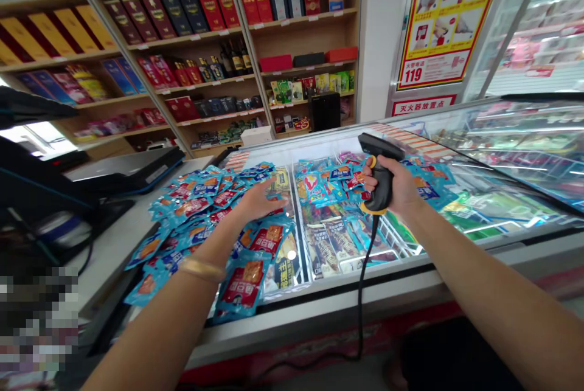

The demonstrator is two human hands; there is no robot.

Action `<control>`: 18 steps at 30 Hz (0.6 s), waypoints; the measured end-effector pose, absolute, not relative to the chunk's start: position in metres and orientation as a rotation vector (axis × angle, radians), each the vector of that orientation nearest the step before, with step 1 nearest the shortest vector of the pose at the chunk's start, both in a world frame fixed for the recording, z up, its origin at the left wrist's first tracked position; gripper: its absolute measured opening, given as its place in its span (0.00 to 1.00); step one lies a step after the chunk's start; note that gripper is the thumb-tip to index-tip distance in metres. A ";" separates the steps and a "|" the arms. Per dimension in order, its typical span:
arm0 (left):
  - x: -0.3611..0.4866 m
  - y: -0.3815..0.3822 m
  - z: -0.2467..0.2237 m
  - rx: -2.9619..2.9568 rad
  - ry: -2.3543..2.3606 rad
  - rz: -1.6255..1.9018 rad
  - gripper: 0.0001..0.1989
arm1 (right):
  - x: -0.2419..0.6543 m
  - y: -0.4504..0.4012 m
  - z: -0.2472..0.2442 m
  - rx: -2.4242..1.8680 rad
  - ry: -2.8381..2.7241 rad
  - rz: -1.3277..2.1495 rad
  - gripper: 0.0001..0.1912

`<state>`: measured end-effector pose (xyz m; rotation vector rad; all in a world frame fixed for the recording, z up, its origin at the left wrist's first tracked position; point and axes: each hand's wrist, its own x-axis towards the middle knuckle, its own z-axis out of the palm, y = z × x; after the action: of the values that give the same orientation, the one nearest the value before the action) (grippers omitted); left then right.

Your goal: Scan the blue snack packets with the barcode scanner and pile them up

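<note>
Right of centre, the right hand (pixel 402 185) grips a scanner (pixel 382 183); centrally, the left hand (pixel 259 201), loosely spread, apparently selects among packets (pixel 196 199), a pinch seemingly required next.

Gold bangle (pixel 202 269) on left forearm (pixel 166 312)

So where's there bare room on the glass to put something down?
Up front, the glass looks bare between the big heap and the cable. Another patch seems free right of the smaller pile by the right hand. The left is crowded: the heap reaches under the left hand. Left of the scanner, packets may be under the glass.
</note>
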<state>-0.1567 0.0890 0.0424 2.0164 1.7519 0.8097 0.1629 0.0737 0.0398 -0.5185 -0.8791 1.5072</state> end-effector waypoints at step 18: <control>-0.153 0.060 0.039 2.065 1.578 1.264 0.33 | 0.072 0.071 0.031 -0.598 -0.929 1.866 0.11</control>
<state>-0.1527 0.0600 0.0386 2.0645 1.5784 1.2642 0.0722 0.0706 0.0315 -0.5978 -0.9291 1.8656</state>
